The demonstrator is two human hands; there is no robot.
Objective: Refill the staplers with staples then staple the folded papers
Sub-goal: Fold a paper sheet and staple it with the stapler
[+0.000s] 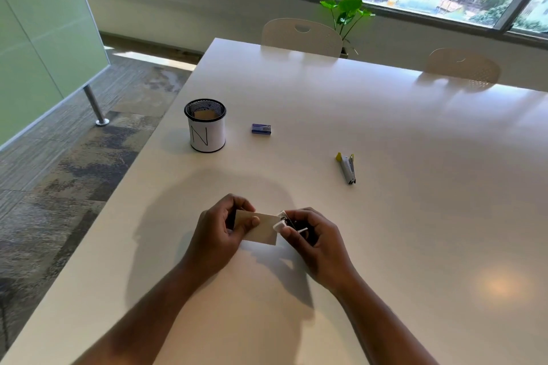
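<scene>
My left hand [218, 232] pinches a folded beige paper [261, 228] by its left end, just above the white table [385, 216]. My right hand [315, 241] grips a small white stapler [284, 224] whose jaws sit over the paper's right edge. A second stapler [347, 168], grey with yellow ends, lies on the table to the right and further back. A small blue staple box [261, 129] rests beyond my hands. A black mesh cup [205, 125] wrapped in white paper marked "N" stands at the left and holds another folded paper.
The table's left edge drops to carpeted floor. Two pale chairs [302, 37] stand at the far side, a green plant [345, 13] behind them under the windows. A frosted glass partition [38, 38] stands on the left.
</scene>
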